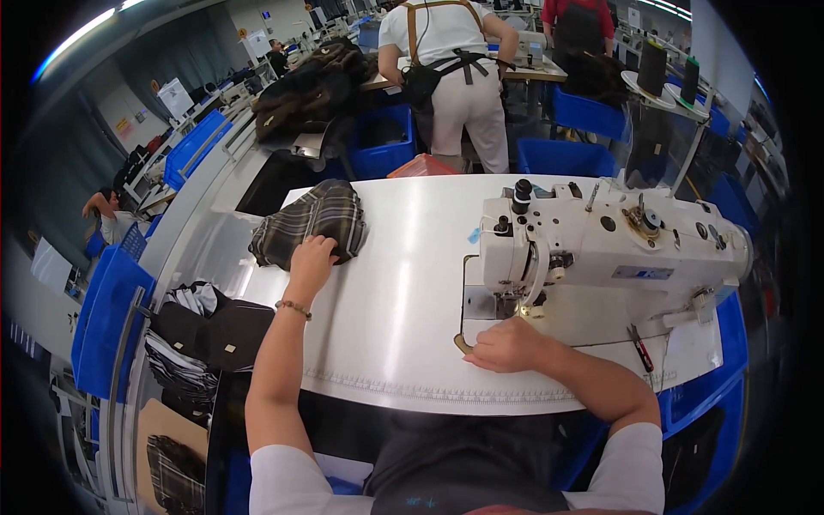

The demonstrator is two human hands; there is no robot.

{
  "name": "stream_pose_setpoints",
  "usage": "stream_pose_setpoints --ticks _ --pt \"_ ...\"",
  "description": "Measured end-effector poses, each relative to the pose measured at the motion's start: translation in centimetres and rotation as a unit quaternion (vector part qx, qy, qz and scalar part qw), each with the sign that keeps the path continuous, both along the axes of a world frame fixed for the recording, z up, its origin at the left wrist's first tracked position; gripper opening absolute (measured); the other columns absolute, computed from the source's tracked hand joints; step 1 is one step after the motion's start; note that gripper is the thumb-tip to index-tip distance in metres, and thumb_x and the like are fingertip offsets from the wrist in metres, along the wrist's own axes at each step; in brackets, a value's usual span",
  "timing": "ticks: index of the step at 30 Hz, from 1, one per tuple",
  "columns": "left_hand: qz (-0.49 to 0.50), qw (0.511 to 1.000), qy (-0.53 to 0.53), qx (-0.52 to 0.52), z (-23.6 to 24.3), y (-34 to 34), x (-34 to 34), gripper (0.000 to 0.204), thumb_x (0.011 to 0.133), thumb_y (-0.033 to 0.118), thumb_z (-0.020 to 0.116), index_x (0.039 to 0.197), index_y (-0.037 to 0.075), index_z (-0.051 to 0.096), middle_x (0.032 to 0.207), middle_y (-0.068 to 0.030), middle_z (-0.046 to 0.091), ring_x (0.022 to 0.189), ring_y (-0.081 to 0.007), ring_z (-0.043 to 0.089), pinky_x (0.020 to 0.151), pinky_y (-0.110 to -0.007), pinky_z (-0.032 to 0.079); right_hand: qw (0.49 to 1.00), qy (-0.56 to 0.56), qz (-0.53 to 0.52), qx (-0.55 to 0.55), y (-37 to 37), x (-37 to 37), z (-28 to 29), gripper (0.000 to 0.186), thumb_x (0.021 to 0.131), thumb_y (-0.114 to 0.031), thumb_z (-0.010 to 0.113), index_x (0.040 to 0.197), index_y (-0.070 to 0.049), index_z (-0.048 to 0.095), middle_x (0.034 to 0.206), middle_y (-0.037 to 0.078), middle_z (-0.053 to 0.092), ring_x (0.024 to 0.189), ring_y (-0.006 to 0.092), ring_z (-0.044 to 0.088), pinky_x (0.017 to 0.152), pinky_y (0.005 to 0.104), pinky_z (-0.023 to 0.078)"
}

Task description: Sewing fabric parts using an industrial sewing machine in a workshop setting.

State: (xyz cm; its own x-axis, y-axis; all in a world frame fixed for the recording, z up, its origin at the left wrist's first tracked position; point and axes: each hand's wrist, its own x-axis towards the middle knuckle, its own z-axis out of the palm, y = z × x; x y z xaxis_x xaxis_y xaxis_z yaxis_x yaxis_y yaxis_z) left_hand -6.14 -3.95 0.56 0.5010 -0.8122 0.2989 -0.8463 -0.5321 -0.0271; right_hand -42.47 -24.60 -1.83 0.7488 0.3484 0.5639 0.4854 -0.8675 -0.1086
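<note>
head view: left grip (pixel 309 260) clamped on plaid cloth (pixel 311 221); right grip (pixel 506 345) flat, apart; blue bin (pixel 107 322) beside.

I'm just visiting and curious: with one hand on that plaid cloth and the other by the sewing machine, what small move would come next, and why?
Probably drawing the plaid cloth toward the sewing machine. The left hand already rests on the bundle's near edge, the right hand waits below the needle, and no fabric lies there.

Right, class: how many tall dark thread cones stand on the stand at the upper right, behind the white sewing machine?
2. A taller dark thread cone on the left, a shorter dark thread cone beside it on the right. Others may be hidden past the picture's rim.
</note>
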Motion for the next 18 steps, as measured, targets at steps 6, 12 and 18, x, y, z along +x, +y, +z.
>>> stream_pose_setpoints --ticks 6,12,18 --pt "-0.062 0.989 -0.023 -0.130 -1.4 -0.6 -0.7 0.034 0.079 0.015 0.075 0.110 0.007 0.064 0.110 -0.0080 0.061 0.104 -0.0312 0.058 0.085 -0.040 0.050 1.000 -0.007 -0.006 0.005 -0.3 -0.1 -0.5 0.031 0.082 -0.023 0.072 0.064 -0.011 0.050 0.059 0.003 0.047 0.047 0.0214 0.053 0.042 0.0342 0.043" --pt "-0.007 0.992 0.038 -0.123 -1.7 -1.1 -0.3 0.025 0.078 0.013 0.076 0.099 0.006 0.063 0.096 -0.0089 0.064 0.093 -0.0299 0.060 0.079 -0.040 0.050 1.000 0.002 -0.002 0.010 0.0 0.2 -0.9 0.029 0.084 -0.024 0.070 0.065 -0.011 0.053 0.060 0.003 0.048 0.048 0.0218 0.054 0.043 0.0346 0.043" --pt "0.030 0.965 0.146 -0.213 -1.5 0.0 0.6 0.030 0.064 0.014 0.088 0.072 0.001 0.062 0.069 -0.0093 0.061 0.060 -0.0219 0.056 0.057 -0.033 0.046 1.000 0.009 -0.005 0.029 -0.2 0.0 -1.2 0.030 0.085 -0.025 0.069 0.065 -0.010 0.053 0.061 0.004 0.048 0.049 0.0233 0.055 0.043 0.0354 0.044"
